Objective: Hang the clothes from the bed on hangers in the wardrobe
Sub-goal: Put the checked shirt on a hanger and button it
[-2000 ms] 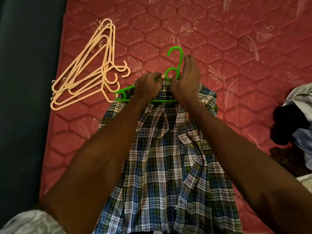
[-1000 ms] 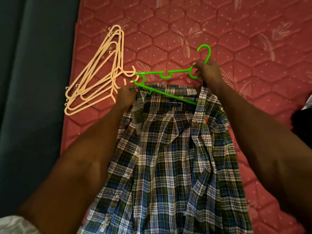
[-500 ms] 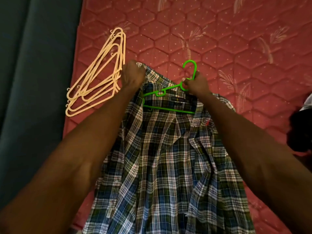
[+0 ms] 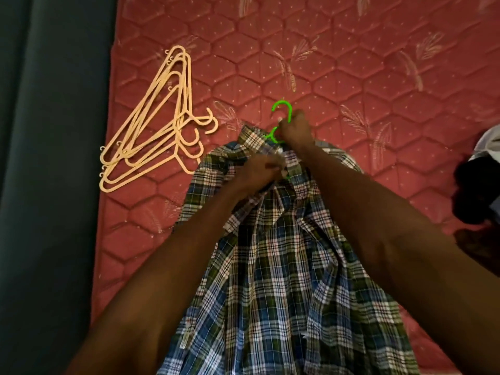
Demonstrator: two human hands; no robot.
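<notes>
Plaid cloth covers most of the green hanger (image 4: 281, 123): only the hook and the loop under it show above the shirt (image 4: 284, 266), which lies on the red mattress (image 4: 351, 63) with its collar away from the camera. The hanger neck is gripped by the right hand (image 4: 296, 129), fingers curled round it just below the hook, probably so that the frame is kept steady inside the shoulders. The shirt front is pinched just below the collar by the left hand (image 4: 259, 171), seemingly to draw the placket closed or to fasten a button; the fingertips are blurred, so which of the two cannot be told. A stack of peach hangers (image 4: 154, 125) lies to the left of the shirt, near its shoulder but apart from it, within reach for the next garments. A dark and pale pile of clothes (image 4: 479, 185) waits at the right edge.

Half a second earlier the hanger's arm and bottom bar were exposed in the open neck and the left shoulder was held up by the left hand; now the frame is hidden under the cloth and that hand is at the middle of the chest. The wardrobe is not in view.
</notes>
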